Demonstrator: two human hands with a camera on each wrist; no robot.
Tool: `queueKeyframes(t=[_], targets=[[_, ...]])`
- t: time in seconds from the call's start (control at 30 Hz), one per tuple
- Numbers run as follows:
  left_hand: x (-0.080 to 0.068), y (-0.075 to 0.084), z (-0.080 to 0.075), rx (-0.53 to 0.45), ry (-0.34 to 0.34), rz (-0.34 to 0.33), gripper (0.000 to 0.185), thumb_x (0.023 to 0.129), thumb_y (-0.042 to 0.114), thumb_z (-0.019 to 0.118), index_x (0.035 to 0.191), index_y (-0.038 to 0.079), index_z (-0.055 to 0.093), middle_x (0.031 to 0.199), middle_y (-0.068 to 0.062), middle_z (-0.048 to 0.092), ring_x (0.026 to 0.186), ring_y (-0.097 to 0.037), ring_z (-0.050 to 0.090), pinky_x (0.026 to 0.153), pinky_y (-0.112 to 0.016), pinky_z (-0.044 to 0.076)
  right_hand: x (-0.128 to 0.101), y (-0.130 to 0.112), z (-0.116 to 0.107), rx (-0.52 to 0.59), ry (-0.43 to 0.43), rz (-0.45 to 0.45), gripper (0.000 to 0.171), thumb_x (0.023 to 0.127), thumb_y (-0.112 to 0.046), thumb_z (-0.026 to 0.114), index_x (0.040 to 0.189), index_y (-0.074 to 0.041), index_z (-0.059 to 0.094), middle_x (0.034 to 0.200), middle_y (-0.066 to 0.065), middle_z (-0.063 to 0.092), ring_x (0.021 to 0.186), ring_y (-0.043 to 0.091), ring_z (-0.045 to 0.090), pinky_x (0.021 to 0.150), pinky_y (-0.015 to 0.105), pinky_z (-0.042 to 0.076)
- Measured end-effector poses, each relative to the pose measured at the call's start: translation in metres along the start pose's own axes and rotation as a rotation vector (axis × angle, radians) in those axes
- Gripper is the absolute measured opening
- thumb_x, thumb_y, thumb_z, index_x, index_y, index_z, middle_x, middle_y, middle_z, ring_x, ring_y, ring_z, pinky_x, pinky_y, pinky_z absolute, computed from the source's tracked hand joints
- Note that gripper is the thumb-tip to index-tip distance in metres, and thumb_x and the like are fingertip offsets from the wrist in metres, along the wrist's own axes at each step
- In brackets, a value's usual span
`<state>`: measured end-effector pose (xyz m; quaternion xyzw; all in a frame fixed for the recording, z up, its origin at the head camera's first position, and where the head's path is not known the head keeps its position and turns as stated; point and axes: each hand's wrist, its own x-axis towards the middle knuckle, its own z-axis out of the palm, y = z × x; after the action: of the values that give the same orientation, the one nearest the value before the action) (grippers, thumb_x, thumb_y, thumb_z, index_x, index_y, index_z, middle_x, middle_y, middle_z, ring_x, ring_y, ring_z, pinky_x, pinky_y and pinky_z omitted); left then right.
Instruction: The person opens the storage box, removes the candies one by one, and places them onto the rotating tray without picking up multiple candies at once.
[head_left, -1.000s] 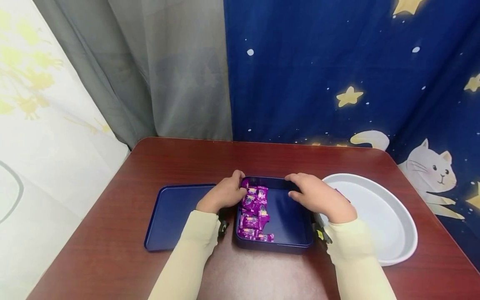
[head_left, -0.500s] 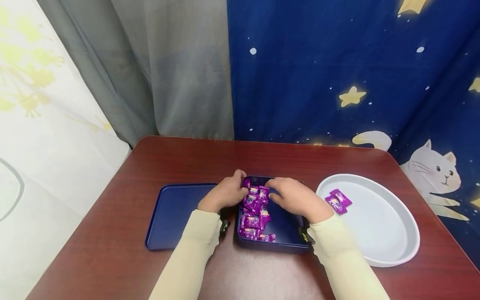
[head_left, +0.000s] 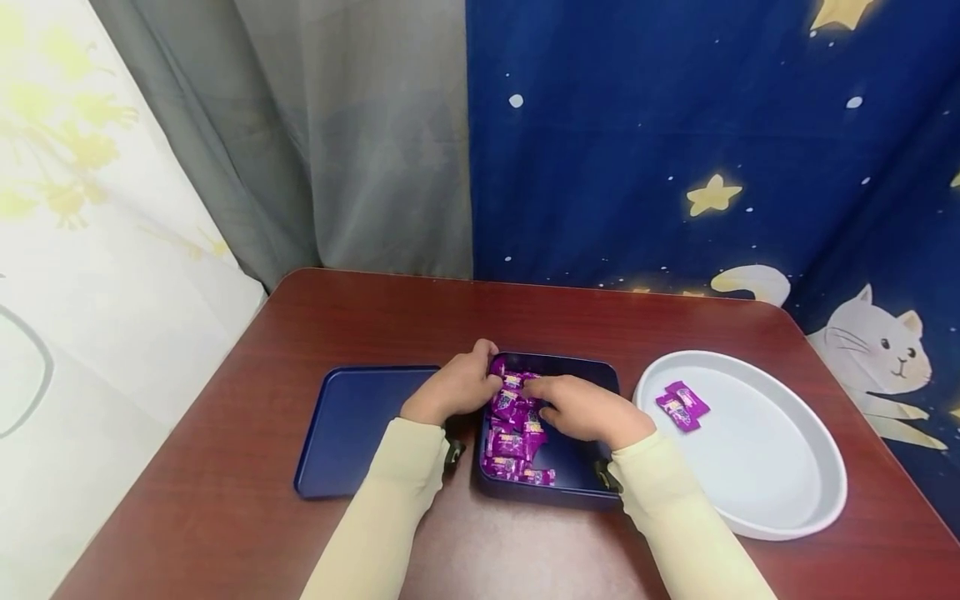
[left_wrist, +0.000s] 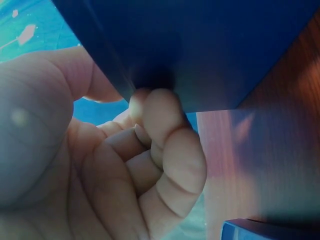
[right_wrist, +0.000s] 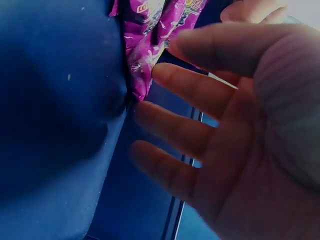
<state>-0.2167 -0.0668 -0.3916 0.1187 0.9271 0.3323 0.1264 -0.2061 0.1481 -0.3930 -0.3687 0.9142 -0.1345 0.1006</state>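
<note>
A dark blue rectangular box [head_left: 570, 493] stands on the table, its left part lined with several small purple candy packets [head_left: 510, 442]. My left hand [head_left: 453, 387] grips the box's left wall near the far corner, thumb over the rim; in the left wrist view its curled fingers [left_wrist: 182, 160] press against the outer side. Inside the box, my right hand [head_left: 588, 410] reaches over from the right. Its fingertips [right_wrist: 165, 75] are right at the packets in the right wrist view, fingers spread and fairly straight.
A blue lid-like tray [head_left: 360, 425] lies left of the box. To the right, a white oval tray [head_left: 772, 450] holds two purple packets [head_left: 682, 407]. Curtains [head_left: 390, 167] hang behind the reddish-brown table [head_left: 247, 467].
My right hand has moved left from the box's right rim to the packets inside, uncovering the two packets in the white tray. The left hand keeps its hold on the wall.
</note>
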Motion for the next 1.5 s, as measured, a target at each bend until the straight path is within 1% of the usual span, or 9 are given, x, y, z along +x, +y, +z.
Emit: queueKeyframes(t=[0.2, 0.33, 0.43, 0.57, 0.87, 1.1, 1.23, 1.37, 1.5], targets=[[0.0008, 0.0011, -0.0008, 0.016, 0.011, 0.01, 0.043, 0.098, 0.021, 0.056, 0.137, 0.008, 0.042, 0.112, -0.013, 0.063, 0.088, -0.021, 0.061, 0.088, -0.041, 0.051, -0.0022, 0.0004, 0.0, 0.003, -0.024, 0.02, 0.038, 0.095, -0.006, 0.062, 0.133, -0.003, 0.062, 0.14, 0.017, 0.055, 0.131, 0.031, 0.05, 0.108, 0.047, 0.038], [0.001, 0.0008, -0.0005, 0.012, 0.007, 0.011, 0.043, 0.098, 0.021, 0.056, 0.136, 0.008, 0.042, 0.112, -0.013, 0.063, 0.088, -0.02, 0.061, 0.088, -0.041, 0.051, -0.0022, 0.0004, 0.0, -0.035, 0.009, 0.053, 0.034, 0.093, -0.009, 0.066, 0.127, -0.005, 0.066, 0.121, 0.012, 0.061, 0.108, 0.025, 0.061, 0.099, 0.043, 0.047], [0.001, 0.0005, -0.0004, 0.008, 0.008, 0.007, 0.043, 0.098, 0.022, 0.056, 0.136, 0.008, 0.042, 0.112, -0.012, 0.062, 0.089, -0.021, 0.061, 0.089, -0.041, 0.051, -0.0013, 0.0004, 0.0001, -0.056, 0.015, 0.107, 0.036, 0.093, -0.014, 0.068, 0.128, -0.006, 0.065, 0.111, 0.009, 0.061, 0.094, 0.021, 0.06, 0.093, 0.042, 0.05], [0.0011, 0.0001, -0.0001, 0.008, 0.011, 0.005, 0.042, 0.098, 0.022, 0.056, 0.136, 0.009, 0.042, 0.111, -0.012, 0.062, 0.089, -0.021, 0.061, 0.088, -0.041, 0.051, 0.0, 0.0021, 0.0007, -0.079, 0.008, 0.161, 0.039, 0.093, -0.02, 0.069, 0.128, -0.002, 0.064, 0.104, 0.01, 0.062, 0.091, 0.022, 0.059, 0.09, 0.042, 0.051], [0.0014, 0.0008, -0.0005, 0.004, 0.01, -0.005, 0.042, 0.099, 0.022, 0.056, 0.136, 0.01, 0.042, 0.108, -0.011, 0.062, 0.088, -0.021, 0.06, 0.088, -0.041, 0.051, -0.0022, 0.0044, 0.0001, -0.109, 0.024, 0.16, 0.004, 0.092, -0.012, 0.068, 0.093, -0.008, 0.069, 0.083, 0.002, 0.05, 0.076, 0.018, 0.048, 0.073, 0.035, 0.046], [0.0013, 0.0011, -0.0014, 0.013, 0.007, -0.003, 0.043, 0.099, 0.022, 0.056, 0.137, 0.01, 0.041, 0.11, -0.012, 0.062, 0.089, -0.022, 0.06, 0.088, -0.041, 0.05, -0.0055, 0.0048, -0.0004, -0.101, 0.067, 0.159, 0.022, 0.092, -0.003, 0.064, 0.076, -0.014, 0.054, 0.078, 0.002, 0.042, 0.07, 0.017, 0.042, 0.064, 0.031, 0.039], [0.001, 0.0012, -0.0014, 0.014, 0.006, -0.01, 0.044, 0.099, 0.023, 0.056, 0.138, 0.01, 0.041, 0.111, -0.012, 0.062, 0.089, -0.022, 0.06, 0.089, -0.042, 0.05, -0.0055, 0.0052, -0.0008, -0.082, 0.065, 0.175, 0.022, 0.091, -0.007, 0.069, 0.077, -0.013, 0.053, 0.076, 0.001, 0.043, 0.069, 0.017, 0.043, 0.063, 0.032, 0.039], [-0.0001, 0.0019, -0.0019, 0.005, 0.002, -0.013, 0.044, 0.099, 0.023, 0.056, 0.138, 0.01, 0.04, 0.111, -0.012, 0.062, 0.089, -0.022, 0.061, 0.089, -0.042, 0.051, -0.0042, 0.0052, -0.0014, -0.063, 0.057, 0.211, 0.018, 0.09, -0.013, 0.072, 0.09, -0.01, 0.054, 0.078, 0.002, 0.049, 0.074, 0.02, 0.048, 0.07, 0.036, 0.044], [-0.0006, 0.0024, -0.0024, 0.006, 0.002, -0.011, 0.044, 0.099, 0.023, 0.055, 0.138, 0.01, 0.039, 0.112, -0.012, 0.062, 0.089, -0.022, 0.061, 0.089, -0.042, 0.051, -0.0027, 0.0051, -0.0021, -0.043, 0.054, 0.27, 0.028, 0.09, -0.016, 0.073, 0.106, -0.004, 0.054, 0.084, 0.005, 0.053, 0.08, 0.023, 0.052, 0.077, 0.039, 0.047]])
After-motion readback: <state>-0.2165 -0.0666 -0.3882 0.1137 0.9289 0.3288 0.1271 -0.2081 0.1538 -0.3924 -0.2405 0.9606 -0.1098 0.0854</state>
